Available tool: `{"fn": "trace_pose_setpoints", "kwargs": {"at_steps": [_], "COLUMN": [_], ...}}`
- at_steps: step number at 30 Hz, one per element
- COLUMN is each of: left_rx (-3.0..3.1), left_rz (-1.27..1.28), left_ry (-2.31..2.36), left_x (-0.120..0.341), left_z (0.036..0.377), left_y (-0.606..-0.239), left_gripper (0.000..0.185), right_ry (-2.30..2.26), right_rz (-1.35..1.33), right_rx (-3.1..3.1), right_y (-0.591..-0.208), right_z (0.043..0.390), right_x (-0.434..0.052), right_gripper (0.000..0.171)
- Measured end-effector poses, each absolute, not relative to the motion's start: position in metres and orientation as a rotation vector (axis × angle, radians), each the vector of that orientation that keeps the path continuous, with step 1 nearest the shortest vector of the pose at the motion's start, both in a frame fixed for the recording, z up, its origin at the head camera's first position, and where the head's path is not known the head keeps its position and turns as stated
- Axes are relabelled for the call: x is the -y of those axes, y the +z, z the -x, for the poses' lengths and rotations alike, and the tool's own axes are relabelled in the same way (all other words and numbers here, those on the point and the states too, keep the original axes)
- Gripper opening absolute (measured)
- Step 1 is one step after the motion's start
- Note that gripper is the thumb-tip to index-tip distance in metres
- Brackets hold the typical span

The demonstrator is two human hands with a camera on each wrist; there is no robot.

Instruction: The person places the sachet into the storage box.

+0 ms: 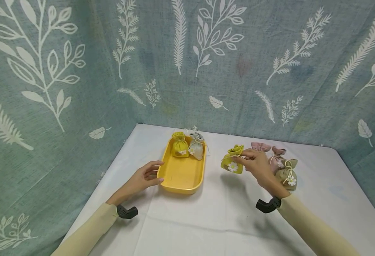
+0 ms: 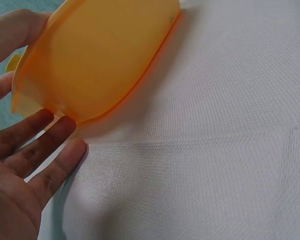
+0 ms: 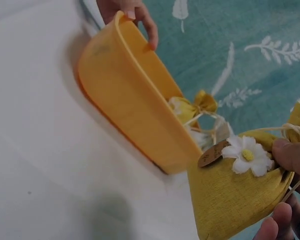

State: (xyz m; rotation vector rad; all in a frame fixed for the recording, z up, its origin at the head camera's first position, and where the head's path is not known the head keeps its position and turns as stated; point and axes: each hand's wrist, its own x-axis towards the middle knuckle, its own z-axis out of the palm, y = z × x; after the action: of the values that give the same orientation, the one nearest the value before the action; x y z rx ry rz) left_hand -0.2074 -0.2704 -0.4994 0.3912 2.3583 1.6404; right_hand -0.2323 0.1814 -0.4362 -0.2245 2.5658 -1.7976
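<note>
A yellow-green drawstring pouch with a white daisy (image 1: 232, 163) (image 3: 240, 195) hangs just above the white cloth, to the right of a yellow tray (image 1: 178, 177) (image 3: 125, 110) (image 2: 95, 60). My right hand (image 1: 249, 160) pinches it at the tied neck. At the tray's near-left rim my left hand (image 1: 149, 174) rests, its fingers (image 2: 35, 145) straight and touching the tray's side. Inside the tray, at its far end, stand a yellow pouch (image 1: 179, 145) and a grey pouch (image 1: 196, 146).
Two pink pouches (image 1: 260, 146) (image 1: 278, 156) and an olive pouch with a daisy (image 1: 288, 174) sit on the white tablecloth (image 1: 219, 217) behind my right hand. A teal leaf-print curtain (image 1: 187, 64) walls in the table at the back and sides.
</note>
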Motion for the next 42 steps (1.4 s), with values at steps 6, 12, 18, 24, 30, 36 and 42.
{"fn": "trace_pose_setpoints", "kwargs": {"at_steps": [6,12,18,24,30,36,42], "left_rx": [-2.364,-2.367,-2.370,-2.376,-2.378,-2.376,-2.385], "left_rz": [-0.395,-0.410,-0.415,-0.405,-0.406,-0.404,-0.398], "left_ry": [1.638,1.639,1.635,1.627,1.631,1.632,1.627], "left_x": [0.271,0.271,0.270,0.270,0.271,0.271,0.271], "left_z": [0.208,0.208,0.208,0.208,0.208,0.208,0.208], "left_y": [-0.500,-0.500,-0.500,-0.501,-0.501,-0.501,-0.502], "left_gripper": [0.071,0.071,0.070,0.070,0.070,0.072,0.073], "right_ry": [-1.819,-1.801,-1.829,-1.842,-1.866,-1.901,-1.894], "right_rz": [0.253,0.262,0.323,0.374,0.417,0.441,0.489], "right_rx": [-2.549,-2.542,-2.499,-2.471,-2.453,-2.435,-2.413], "right_y": [-0.430,-0.426,-0.424,-0.422,-0.421,-0.420,-0.420], "right_z": [0.236,0.241,0.244,0.246,0.250,0.251,0.254], "right_x": [-0.166,-0.153,-0.139,-0.123,-0.105,-0.088,-0.072], "right_gripper": [0.032,0.034,0.032,0.028,0.025,0.028,0.023]}}
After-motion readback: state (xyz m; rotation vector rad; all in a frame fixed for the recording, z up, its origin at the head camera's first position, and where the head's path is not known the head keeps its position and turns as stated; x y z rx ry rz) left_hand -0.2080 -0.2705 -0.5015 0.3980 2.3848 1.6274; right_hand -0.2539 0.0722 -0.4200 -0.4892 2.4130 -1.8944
